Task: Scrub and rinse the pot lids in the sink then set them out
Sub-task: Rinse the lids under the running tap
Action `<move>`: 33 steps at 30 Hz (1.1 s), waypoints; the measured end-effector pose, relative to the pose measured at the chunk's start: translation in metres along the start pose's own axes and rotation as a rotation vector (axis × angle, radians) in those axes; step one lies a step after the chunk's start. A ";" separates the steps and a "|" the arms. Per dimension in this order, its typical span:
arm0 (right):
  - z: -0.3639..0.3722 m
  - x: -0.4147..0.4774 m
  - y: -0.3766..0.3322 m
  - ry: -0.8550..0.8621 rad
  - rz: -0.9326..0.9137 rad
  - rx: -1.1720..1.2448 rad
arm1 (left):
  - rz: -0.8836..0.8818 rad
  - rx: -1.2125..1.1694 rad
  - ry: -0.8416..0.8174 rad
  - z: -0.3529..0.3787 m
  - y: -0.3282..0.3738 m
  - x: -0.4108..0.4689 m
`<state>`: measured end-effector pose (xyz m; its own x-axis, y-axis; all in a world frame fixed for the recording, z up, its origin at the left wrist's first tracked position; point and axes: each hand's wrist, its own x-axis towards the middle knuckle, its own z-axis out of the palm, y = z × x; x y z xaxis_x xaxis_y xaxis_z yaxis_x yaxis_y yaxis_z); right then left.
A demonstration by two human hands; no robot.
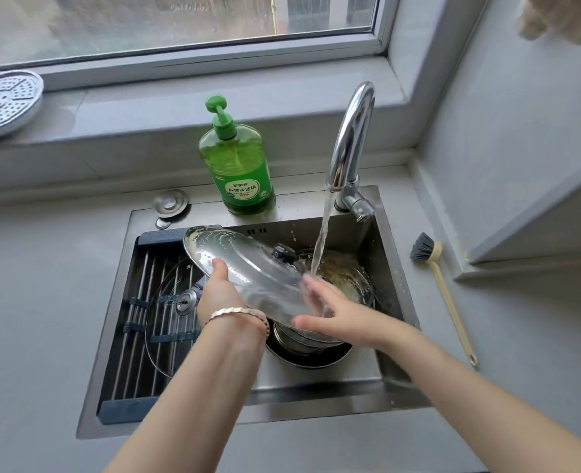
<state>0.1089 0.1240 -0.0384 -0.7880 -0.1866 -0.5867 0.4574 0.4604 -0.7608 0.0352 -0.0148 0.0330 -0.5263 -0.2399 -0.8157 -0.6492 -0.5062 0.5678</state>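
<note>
A steel pot lid [248, 264] with a black knob is held tilted over the sink [388, 295]. My left hand [219, 291] grips its near-left rim, thumb on top. My right hand [330, 310] lies flat, fingers spread, on the lid's lower right edge where the running water [321, 240] from the faucet [348, 141] lands. A glass lid [166, 322] rests under the drying rack [135, 322] on the sink's left side. Stacked steel pots [309, 346] sit below the held lid, one with suds.
A green dish soap bottle [237, 162] stands behind the sink. A dish brush [442, 288] lies on the counter to the right. A perforated steamer plate [4, 102] rests on the windowsill at left. A cabinet corner juts in at right.
</note>
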 end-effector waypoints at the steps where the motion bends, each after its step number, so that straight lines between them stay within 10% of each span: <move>1: -0.010 -0.001 0.010 -0.029 0.050 -0.022 | -0.004 0.022 -0.003 -0.001 0.004 -0.001; 16: -0.025 0.024 0.020 0.103 0.008 0.002 | 0.056 0.064 -0.021 -0.001 0.027 -0.012; 25: -0.038 0.027 0.062 0.249 0.350 0.986 | -0.172 0.065 -0.169 -0.018 0.058 0.016; 33: -0.024 0.020 0.069 0.469 0.642 0.996 | -0.127 0.355 -0.291 -0.009 0.033 0.009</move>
<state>0.1147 0.1725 -0.0962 -0.2876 0.2436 -0.9262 0.7588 -0.5321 -0.3756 0.0144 -0.0411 0.0437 -0.5299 0.0735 -0.8448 -0.8391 -0.1898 0.5098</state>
